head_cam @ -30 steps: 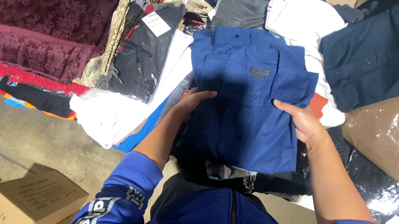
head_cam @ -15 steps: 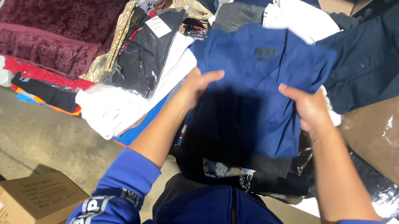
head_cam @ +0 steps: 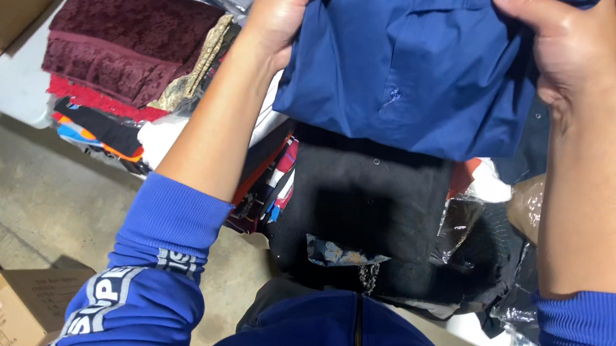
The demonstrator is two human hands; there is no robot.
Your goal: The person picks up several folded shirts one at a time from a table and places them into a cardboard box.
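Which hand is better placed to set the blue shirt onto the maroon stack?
Left, probably. The left hand grips the blue shirt on the side nearest the maroon stack; the right hand holds the far edge.

The left hand [head_cam: 286, 7] and the right hand [head_cam: 566, 52] grip the two upper corners of a folded blue shirt [head_cam: 409, 67]. Below the hands lies a black garment [head_cam: 375, 206]. Left of the left hand sits a folded maroon towel [head_cam: 128, 34].

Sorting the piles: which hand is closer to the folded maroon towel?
Left. The left hand grips the blue shirt just right of the maroon towel; the right hand is across the shirt.
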